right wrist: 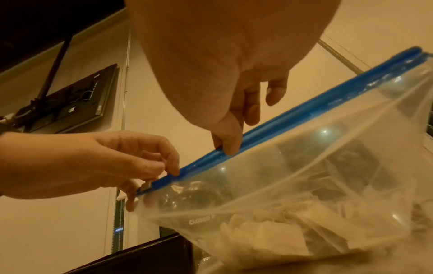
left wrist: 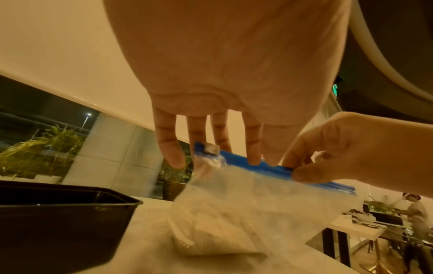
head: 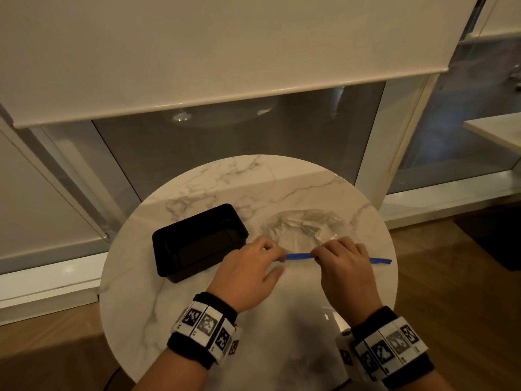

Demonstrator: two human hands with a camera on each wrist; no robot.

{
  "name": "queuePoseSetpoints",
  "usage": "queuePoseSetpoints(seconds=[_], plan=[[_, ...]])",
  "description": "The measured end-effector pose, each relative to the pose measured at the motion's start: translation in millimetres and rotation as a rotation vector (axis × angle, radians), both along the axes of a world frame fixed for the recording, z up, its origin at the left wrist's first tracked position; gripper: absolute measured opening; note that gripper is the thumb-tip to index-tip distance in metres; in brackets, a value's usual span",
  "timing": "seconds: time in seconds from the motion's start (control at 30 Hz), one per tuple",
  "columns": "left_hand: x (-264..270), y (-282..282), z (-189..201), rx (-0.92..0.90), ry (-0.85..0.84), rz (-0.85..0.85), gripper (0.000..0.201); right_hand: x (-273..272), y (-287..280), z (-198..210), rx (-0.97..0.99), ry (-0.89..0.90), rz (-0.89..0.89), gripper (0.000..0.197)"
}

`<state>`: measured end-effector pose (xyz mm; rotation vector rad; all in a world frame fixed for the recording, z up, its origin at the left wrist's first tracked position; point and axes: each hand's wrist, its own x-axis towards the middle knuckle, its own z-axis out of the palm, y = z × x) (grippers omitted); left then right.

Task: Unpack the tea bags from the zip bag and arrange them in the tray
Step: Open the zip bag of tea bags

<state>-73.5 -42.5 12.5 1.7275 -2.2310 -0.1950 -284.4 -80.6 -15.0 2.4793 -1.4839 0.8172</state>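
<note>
Pinching the zip bag's (head: 304, 230) blue zip strip (head: 298, 256) crosswise just right of the black tray (head: 197, 241), left hand (head: 251, 273) at the slider end, right hand (head: 345, 266) midway, tea bags (right wrist: 293, 229) still inside.

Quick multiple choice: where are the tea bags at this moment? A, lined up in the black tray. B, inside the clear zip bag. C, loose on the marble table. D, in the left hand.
B: the tea bags show through the clear zip bag, while the black tray holds none.
</note>
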Motion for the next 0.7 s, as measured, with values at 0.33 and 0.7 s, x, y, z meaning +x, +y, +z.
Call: queuePoseSetpoints(seconds=[0.33,0.7], plan=[[-12,-10,-3,0.161,-0.04,0.0,0.046,-2,7,13,0.219,0.131,0.001,0.029],[-24,-24,-11,-0.158,0.074,0.164,0.04,6,11,14,0.738,-0.036,0.135,0.024]])
